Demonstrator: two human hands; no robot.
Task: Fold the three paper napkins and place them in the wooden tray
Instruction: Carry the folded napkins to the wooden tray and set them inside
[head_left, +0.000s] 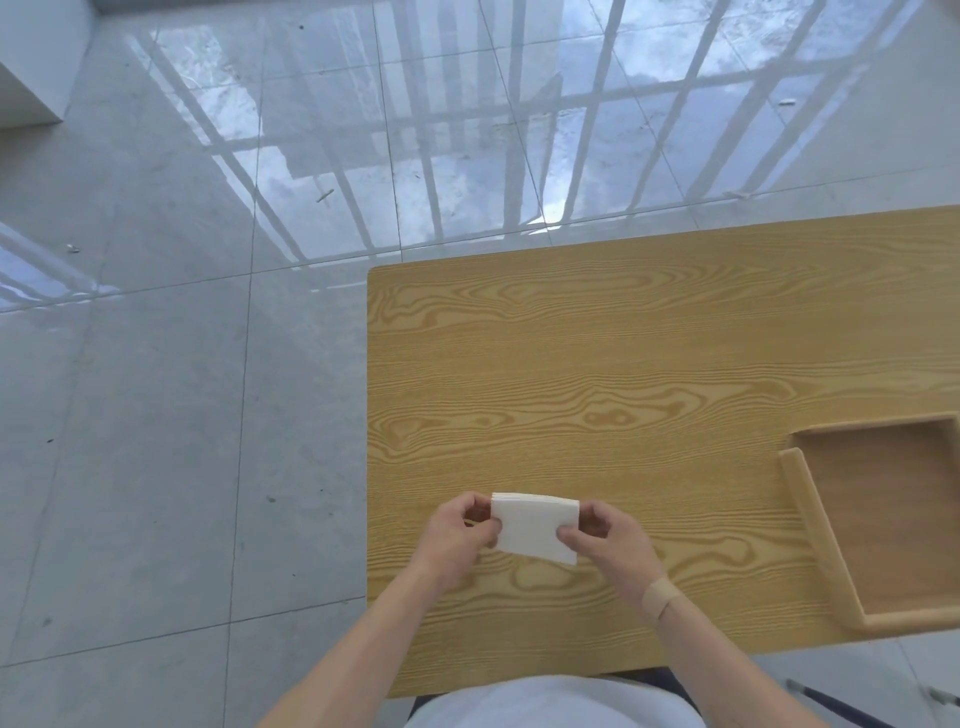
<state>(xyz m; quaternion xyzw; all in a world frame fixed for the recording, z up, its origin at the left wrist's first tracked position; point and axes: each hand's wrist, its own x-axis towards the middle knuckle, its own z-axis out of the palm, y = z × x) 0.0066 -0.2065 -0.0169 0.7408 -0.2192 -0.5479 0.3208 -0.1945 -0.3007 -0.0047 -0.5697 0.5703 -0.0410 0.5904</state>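
A white stack of paper napkins (535, 527) is held just above the wooden table (571, 364), near its front left part. My left hand (460, 535) pinches the stack's left edge. My right hand (608, 540) pinches its right edge, thumb on top. The stack looks like a small rectangle with several layers showing along its far edge. The wooden tray (810, 525) lies at the table's right side, with nothing visible inside, and its right part runs out of view.
The table's left edge drops to a glossy grey tiled floor (182, 364) with window reflections. A strip of tape wraps my right wrist. My white shirt fills the bottom middle of the view.
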